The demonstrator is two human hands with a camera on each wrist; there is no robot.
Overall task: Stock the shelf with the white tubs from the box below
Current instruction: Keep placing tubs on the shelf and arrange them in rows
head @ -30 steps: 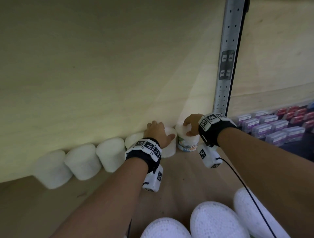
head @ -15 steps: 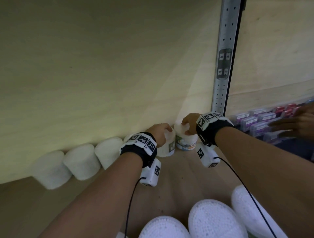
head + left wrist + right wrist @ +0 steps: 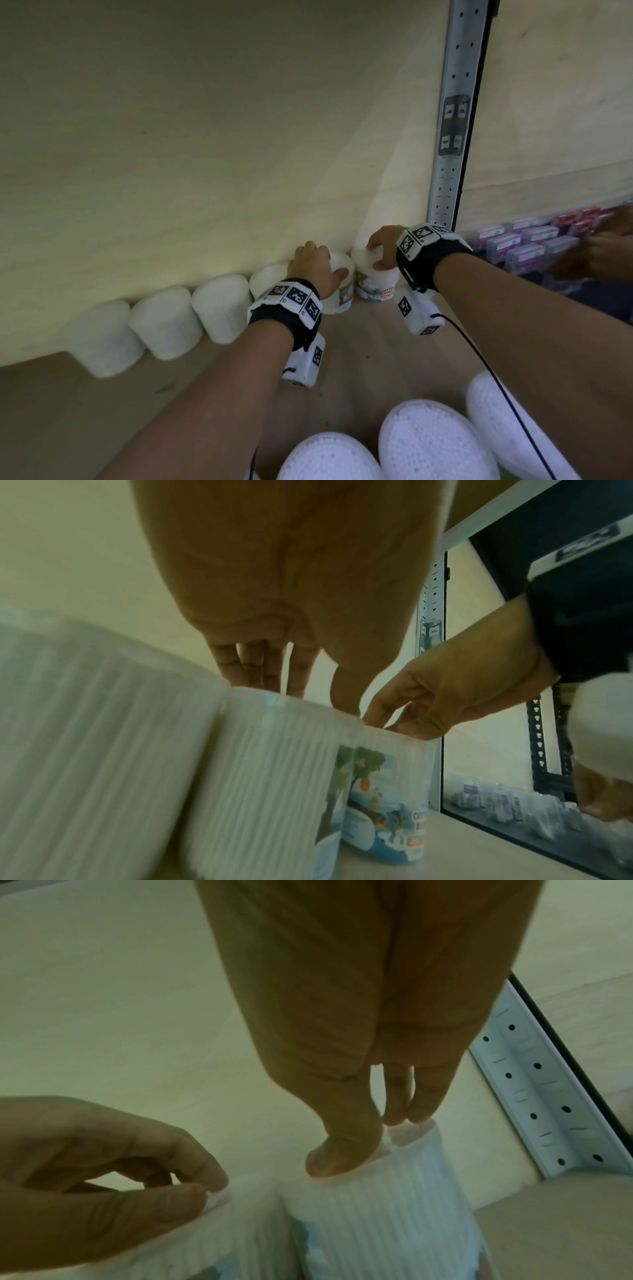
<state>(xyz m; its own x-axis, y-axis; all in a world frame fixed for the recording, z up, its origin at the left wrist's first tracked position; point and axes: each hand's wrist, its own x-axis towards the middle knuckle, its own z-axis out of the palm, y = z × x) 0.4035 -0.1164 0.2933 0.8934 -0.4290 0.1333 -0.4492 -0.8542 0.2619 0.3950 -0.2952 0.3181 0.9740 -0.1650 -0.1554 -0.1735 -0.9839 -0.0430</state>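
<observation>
left hand — fingers curl over the lid of a white tub on the far shelf | right hand pinches the lid rim of the labelled tub just right, touching | likely light, stiff, smooth plastic — best held by the lid edge

Grey perforated metal upright rising from the shelf corner, a dark label on it, beyond the upright small clear packs in rows — purple, then red — another person's hand over them
</observation>
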